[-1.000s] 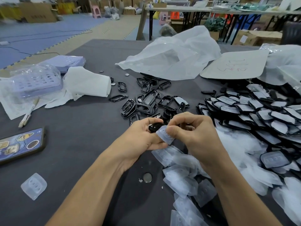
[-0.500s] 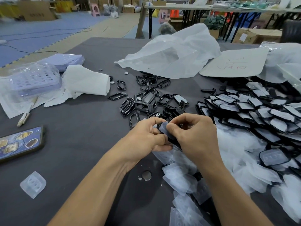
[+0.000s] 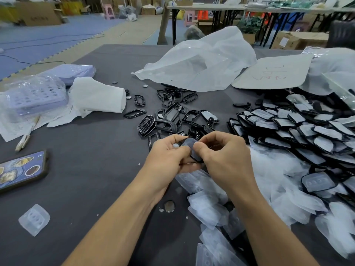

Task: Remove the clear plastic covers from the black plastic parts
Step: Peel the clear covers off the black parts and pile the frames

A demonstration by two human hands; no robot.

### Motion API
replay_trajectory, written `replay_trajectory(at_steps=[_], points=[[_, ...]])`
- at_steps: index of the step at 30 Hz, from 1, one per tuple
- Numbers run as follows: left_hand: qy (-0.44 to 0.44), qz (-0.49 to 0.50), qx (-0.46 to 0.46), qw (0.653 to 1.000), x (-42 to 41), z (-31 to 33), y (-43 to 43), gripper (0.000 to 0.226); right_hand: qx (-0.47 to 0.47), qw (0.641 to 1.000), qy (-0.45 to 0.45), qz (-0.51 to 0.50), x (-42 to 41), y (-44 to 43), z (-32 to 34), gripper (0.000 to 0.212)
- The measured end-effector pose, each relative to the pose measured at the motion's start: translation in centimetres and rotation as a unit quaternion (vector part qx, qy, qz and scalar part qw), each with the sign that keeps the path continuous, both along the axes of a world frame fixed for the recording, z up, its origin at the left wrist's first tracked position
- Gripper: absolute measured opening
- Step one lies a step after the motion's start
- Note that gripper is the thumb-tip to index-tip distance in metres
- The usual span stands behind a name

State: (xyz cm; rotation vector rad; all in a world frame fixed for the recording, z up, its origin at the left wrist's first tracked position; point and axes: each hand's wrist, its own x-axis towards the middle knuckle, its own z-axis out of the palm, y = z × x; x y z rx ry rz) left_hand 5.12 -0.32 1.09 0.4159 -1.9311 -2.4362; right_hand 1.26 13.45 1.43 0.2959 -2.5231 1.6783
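Centrally, a covered black part [image 3: 189, 145] is pinched by the curled fingers of the left hand [image 3: 169, 159] and right hand [image 3: 224, 160]. Bare black frames [image 3: 169, 118] are strewn at 12 o'clock, a covered-parts heap [image 3: 307, 129] at 3, loose clear covers [image 3: 208, 208] at 6.

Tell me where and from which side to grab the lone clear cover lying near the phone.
Pinch the lone clear cover across two opposite side walls, coming straight down from above. It lies flat, alone on the table, with raised sides and bare surface all round, so thumb and finger can probably straddle it; the dimpled top offers little to grip.
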Motion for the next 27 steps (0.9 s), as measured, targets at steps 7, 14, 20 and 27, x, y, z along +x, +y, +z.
replay_trajectory(at_steps=[7,14,20,27], points=[[0.015,0.072,-0.047,0.996,-0.08,-0.07,-0.10,0.018,-0.033,0.999,-0.038,0.018,-0.60,0.39,0.02,0.017],[0.000,0.151,-0.052,0.987,-0.17,0.32,-0.26,0.016,-0.097,0.991,-0.079,0.053,-0.45,0.09,0.12,0.021],[0.026,0.129,-0.079,0.988,-0.18,0.15,-0.47,0.018,-0.102,0.992,-0.068,0.043,-0.47,0.16,-0.12,0.027],[0.026,0.114,-0.092,0.989,0.19,0.71,-0.74,0.030,-0.092,0.994,-0.049,0.031,-0.50,0.22,-0.08,0.025]])
